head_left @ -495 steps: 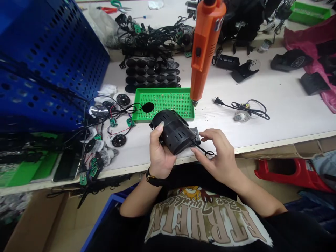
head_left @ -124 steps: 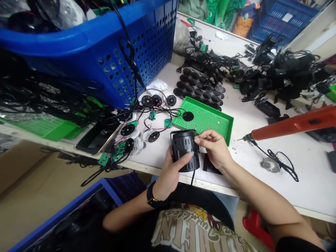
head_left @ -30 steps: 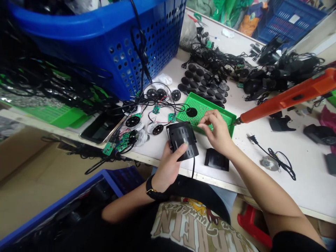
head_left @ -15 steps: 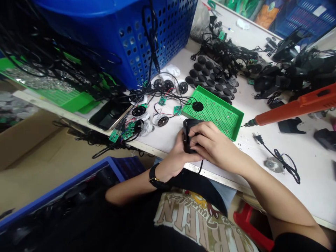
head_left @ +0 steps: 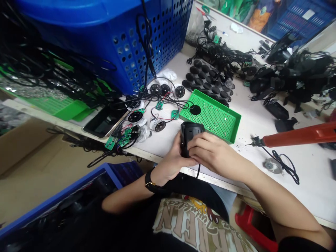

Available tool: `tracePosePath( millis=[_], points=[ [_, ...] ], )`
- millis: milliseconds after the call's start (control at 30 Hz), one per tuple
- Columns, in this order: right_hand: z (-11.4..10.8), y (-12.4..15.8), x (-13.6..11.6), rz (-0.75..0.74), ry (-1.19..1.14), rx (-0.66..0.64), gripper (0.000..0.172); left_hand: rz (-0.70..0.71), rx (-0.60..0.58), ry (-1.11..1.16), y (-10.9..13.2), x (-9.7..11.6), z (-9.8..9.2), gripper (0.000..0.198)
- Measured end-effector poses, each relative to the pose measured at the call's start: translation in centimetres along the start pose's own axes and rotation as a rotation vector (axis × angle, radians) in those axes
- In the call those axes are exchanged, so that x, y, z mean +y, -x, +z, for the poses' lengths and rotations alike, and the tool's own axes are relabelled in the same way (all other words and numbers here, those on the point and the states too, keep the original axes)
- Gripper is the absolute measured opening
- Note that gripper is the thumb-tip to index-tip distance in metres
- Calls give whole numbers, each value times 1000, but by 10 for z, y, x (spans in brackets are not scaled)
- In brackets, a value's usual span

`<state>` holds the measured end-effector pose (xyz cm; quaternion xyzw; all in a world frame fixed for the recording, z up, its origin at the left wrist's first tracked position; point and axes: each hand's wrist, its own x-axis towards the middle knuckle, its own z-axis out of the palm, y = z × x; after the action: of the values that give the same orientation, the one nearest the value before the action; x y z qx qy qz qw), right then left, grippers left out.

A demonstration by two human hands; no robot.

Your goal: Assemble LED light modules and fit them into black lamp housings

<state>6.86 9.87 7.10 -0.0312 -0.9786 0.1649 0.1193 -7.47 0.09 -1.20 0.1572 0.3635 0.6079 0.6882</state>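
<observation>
Both hands are closed around a black plastic housing (head_left: 193,130) over the table's front edge, with a black cord hanging below it. My left hand (head_left: 173,161) wraps its left side and underside. From the right, my right hand (head_left: 210,152) grips it with bent fingers, covering much of its lower part. Just behind the housing lies a green perforated tray (head_left: 235,134) with small screws and a round black disc (head_left: 195,110) in it. Left of the hands are small motors with black discs (head_left: 160,126) and green circuit boards (head_left: 175,114) on wires.
An orange electric screwdriver (head_left: 296,135) juts in from the right, near a motor with a plug cord (head_left: 273,165). A tall blue basket (head_left: 162,45) stands at the back left. Round black parts (head_left: 202,75) and tangled cables (head_left: 223,52) lie behind the tray.
The housing has turned in my hands, so more of its upper end shows, and my right fingers sit lower on it. The orange screwdriver has swung to a flatter angle.
</observation>
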Motion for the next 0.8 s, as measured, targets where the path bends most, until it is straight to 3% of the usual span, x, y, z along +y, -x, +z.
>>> tracePosePath(
  millis=[100, 167, 300, 367, 467, 600, 700, 800],
  points=[
    [-4, 0, 1, -4, -35, -46, 23, -11, 9, 12, 1, 2, 0, 100],
    [-6, -1, 13, 46, -79, -9, 22, 3, 19, 14, 1, 3, 1, 97],
    [4, -8, 66, 426, -5, 201, 17, 34, 55, -6, 1, 6, 0, 97],
    [15, -14, 93, 567, 80, 109, 19, 34, 68, -10, 1, 6, -1, 98],
    [32, -26, 117, 560, 180, -110, 26, 38, 83, -11, 3, 6, -4, 98],
    [42, -38, 126, 553, 193, -163, 30, 52, 89, -27, 5, 6, -6, 97],
    [36, -38, 124, 544, 174, -170, 29, 48, 81, -27, 6, 5, -7, 102],
    [22, -30, 104, 523, 77, -21, 19, 32, 50, -34, 6, 3, -6, 106]
  ],
)
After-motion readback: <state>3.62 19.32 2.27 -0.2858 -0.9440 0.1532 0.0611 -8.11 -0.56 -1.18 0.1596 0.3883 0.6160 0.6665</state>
